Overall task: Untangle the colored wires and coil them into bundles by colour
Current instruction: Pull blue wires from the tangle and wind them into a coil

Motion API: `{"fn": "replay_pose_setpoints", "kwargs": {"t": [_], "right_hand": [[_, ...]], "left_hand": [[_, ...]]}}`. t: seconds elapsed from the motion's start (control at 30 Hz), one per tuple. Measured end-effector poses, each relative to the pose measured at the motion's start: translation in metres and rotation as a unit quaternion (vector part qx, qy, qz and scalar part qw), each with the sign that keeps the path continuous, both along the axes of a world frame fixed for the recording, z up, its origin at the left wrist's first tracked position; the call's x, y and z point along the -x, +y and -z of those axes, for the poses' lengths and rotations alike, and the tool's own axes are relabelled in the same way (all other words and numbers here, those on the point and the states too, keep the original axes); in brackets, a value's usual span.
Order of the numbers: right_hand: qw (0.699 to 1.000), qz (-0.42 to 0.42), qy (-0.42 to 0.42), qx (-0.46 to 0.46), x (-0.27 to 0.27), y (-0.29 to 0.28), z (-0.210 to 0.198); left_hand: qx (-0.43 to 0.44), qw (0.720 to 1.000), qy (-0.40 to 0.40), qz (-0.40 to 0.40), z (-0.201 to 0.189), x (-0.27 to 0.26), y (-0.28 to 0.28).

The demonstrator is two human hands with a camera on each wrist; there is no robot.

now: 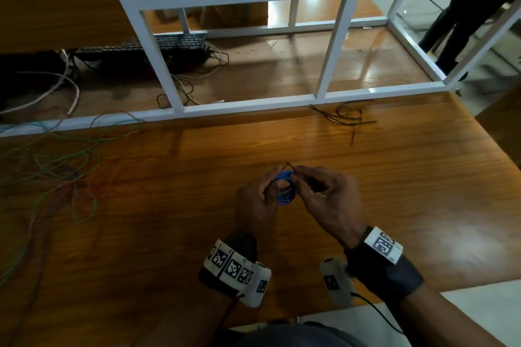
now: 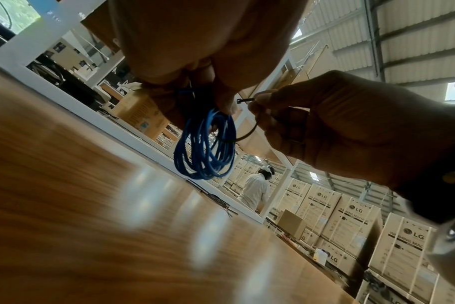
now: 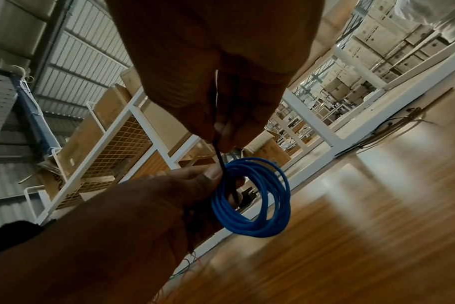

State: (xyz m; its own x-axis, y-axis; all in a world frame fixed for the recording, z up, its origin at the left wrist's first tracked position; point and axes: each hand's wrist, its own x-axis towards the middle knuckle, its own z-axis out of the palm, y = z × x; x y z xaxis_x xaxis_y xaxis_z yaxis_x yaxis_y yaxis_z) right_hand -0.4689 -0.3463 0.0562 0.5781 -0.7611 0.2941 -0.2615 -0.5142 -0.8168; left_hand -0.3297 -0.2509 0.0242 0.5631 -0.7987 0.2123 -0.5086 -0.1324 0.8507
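A coil of blue wire (image 1: 286, 187) (image 2: 205, 146) (image 3: 257, 197) hangs above the middle of the wooden table (image 1: 169, 220). My left hand (image 1: 258, 203) (image 2: 195, 67) (image 3: 133, 207) grips it at its left side. A thin black cable tie (image 2: 247, 131) (image 3: 221, 158) loops round the coil. My right hand (image 1: 324, 194) (image 2: 325, 121) (image 3: 216, 82) pinches that tie just right of the coil. A loose tangle of green and red wires (image 1: 56, 166) lies spread over the table's far left.
Several black cable ties (image 1: 346, 118) lie at the table's far right edge by a white metal frame (image 1: 245, 105). Beyond the frame are a dark keyboard (image 1: 169, 45) and loose cables. Stacked cardboard boxes (image 2: 351, 222) and a person in white (image 2: 256, 189) stand in the background.
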Motion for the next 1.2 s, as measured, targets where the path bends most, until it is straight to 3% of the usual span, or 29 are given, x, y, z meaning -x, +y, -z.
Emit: {"fn": "replay_pose_setpoints", "kwargs": {"t": [1.2], "right_hand": [[1.000, 0.019, -0.002, 0.015, -0.005, 0.007, 0.003]], "left_hand": [[0.005, 1.000, -0.025, 0.018, -0.011, -0.004, 0.003]]}}
